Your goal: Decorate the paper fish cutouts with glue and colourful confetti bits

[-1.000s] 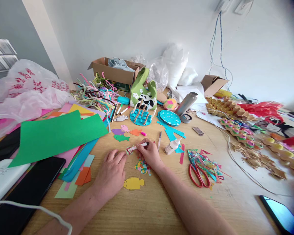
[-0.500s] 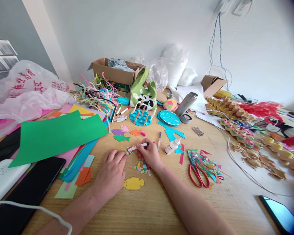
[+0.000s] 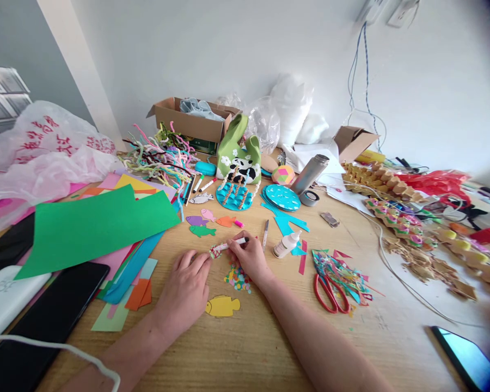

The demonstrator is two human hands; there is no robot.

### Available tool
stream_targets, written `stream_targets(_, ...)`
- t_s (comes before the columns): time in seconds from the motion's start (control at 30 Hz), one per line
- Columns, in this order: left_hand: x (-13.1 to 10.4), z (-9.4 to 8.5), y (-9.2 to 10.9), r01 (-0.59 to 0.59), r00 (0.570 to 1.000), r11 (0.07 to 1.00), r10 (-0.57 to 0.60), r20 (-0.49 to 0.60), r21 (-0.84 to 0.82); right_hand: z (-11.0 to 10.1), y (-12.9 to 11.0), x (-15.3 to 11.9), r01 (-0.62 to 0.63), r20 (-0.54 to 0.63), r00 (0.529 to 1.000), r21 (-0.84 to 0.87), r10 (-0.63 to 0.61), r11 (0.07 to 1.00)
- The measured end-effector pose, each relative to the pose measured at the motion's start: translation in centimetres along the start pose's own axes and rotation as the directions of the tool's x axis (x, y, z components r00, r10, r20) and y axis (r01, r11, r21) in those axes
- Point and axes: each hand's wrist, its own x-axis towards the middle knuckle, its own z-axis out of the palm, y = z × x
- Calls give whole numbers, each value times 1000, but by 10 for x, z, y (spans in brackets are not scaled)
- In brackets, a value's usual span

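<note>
Marker (image 3: 236, 243) with slim white barrel and black end, apparently plastic, pinched in the right grip (image 3: 248, 256): closed narrow around the barrel, with black end jutting rightward and opposite end aimed toward the left grip (image 3: 191, 275). Against the left grip's fingertips, a small red, white and green patterned piece (image 3: 215, 251), seemingly paper. Left grip low over the wooden worktop (image 3: 240, 354), nearly flat, thumb hidden; impossible to tell whether pinching or merely pressing.

Marker probably light, stiff and smooth, perhaps slightly slippery; best taken close behind the end aimed at the left grip, for steadiness. Patterned piece likely featherweight and flexible, easily creased or nudged; best pinned flat by its edge beside the left grip's fingertips, leaving its face free.

On the near side of the right grip, loose round multicoloured paper dots (image 3: 239, 280), likely to scatter under a dragging wrist. Nearer still, between both forearms, a flat yellow paper fish (image 3: 224, 306). Rightward of the right grip, apart, a white plastic squeeze bottle (image 3: 286, 245).
</note>
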Motion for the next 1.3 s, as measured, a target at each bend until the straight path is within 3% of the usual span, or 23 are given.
stream_targets(1.3, 0, -1, 1, 9, 1000, 1000, -9, 5, -10, -2, -1, -1, -5, 10, 1000, -25, 5, 1000)
